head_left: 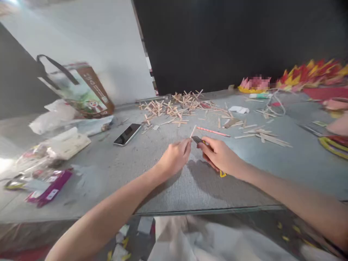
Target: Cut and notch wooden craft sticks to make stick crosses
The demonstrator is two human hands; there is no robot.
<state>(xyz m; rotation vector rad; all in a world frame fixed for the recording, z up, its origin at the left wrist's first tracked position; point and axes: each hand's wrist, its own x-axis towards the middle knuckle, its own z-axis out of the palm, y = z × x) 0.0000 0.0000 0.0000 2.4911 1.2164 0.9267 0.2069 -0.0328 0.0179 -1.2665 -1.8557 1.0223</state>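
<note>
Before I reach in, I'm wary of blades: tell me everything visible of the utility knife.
The utility knife has a dark grey, metal-looking blade end; a yellow, loop-like piece below the right hand seems to be its tail. That hand's grip hides its middle. It slants over the grey tabletop, blade toward the thin stick in the left hand. Whether blade and stick touch is unclear.

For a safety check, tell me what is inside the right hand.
The right hand holds a dark-grey-bladed cutter; a small yellow piece shows below, probably its end. The fingers hide most of the handle.
</note>
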